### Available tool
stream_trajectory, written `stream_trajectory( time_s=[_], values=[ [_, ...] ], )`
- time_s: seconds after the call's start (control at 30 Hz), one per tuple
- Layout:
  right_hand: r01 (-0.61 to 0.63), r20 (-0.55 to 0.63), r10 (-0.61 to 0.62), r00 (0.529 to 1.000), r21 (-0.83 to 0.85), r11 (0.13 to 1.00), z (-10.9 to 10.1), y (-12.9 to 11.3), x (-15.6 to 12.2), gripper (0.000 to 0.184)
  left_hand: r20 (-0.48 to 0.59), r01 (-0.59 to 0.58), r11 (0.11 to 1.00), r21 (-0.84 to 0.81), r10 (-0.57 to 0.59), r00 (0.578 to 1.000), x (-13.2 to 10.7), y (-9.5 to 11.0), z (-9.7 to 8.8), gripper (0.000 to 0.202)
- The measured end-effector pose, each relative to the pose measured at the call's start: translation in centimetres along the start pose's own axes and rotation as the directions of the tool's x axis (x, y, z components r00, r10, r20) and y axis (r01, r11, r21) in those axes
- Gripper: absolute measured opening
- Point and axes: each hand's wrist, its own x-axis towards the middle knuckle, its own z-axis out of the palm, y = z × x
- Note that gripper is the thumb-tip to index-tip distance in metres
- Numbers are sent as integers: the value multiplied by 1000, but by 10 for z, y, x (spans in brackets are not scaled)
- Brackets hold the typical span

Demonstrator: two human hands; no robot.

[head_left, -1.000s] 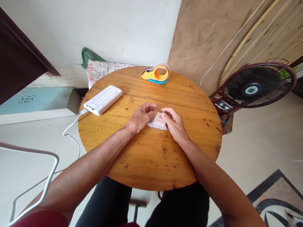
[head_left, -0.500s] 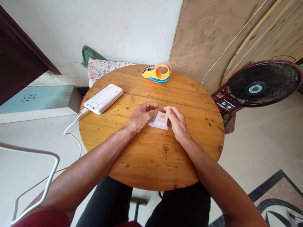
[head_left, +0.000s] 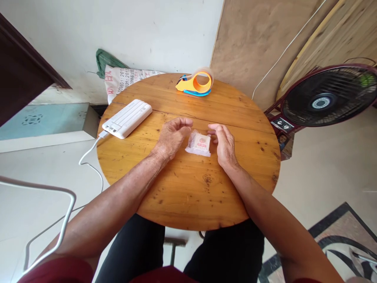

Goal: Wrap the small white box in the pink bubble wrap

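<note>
– Round wooden table [head_left: 188,196], set before a white wall [head_left: 147,31]; floor fan [head_left: 321,102] off its right edge. Head view, sole view. What lies on it?

– Item: one tape dispenser [head_left: 192,83], orange and blue, at the far edge. Item: one white power bank [head_left: 128,118], by the far-left edge. Item: one small packet [head_left: 199,144] in clear, crinkled film, red print upward, flat near the table's middle.

– Advice on handling the packet?

– Judgement only: light fingertips at its side edges, kept low to the wood; the loose film probably slips or crumples under a hard pinch. Both sides are best worked evenly, with the print in sight.

– Hands?

– Two, bare, well separated, the packet between them. Left hand [head_left: 172,137]: half open, fingers curved, thumb blurred, just beside the packet's left side. Right hand [head_left: 225,145]: loosely open, fingers reaching inward, just beside its right side. Neither is seen gripping anything; whether a fingertip brushes the film, I cannot tell.
</note>
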Motion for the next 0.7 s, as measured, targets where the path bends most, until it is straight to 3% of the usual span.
stream_trajectory(
  time_s=[0.4,0.7],
  values=[
    [49,-75,-52,996,-40,998,1,9,2,45,2,22,999,-37,-21,1000,-2,-2,3,17],
    [57,-92,-63,994,-71,996,0,14,1,47,-27,134,974,-184,-141,990,-6,-11,6,25]
  ],
)
